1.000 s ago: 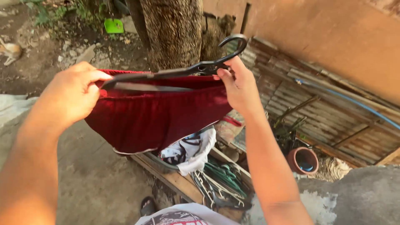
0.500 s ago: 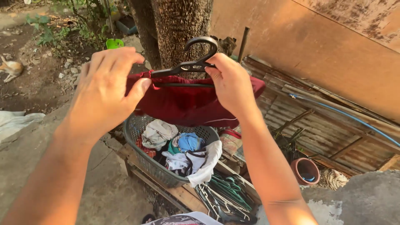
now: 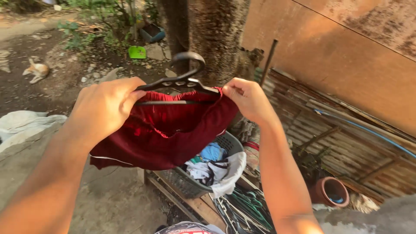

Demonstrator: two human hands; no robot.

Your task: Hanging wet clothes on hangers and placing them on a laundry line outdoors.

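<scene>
The left hand (image 3: 106,106) is closed on one end of a black hanger (image 3: 180,82) and the waistband of dark red shorts (image 3: 167,130), and the right hand (image 3: 247,97) is pinched on the other end, so the fabric is kept spread along the bar at frame centre. Below, a grey laundry basket (image 3: 184,184) of clothes is seen, with spare hangers (image 3: 242,210) lower right and a tree trunk (image 3: 219,37) behind.

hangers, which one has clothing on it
The black hanger held up in both hands, left hand and right hand: red shorts hang from it. The green and white hangers piled below the basket are bare.
</scene>
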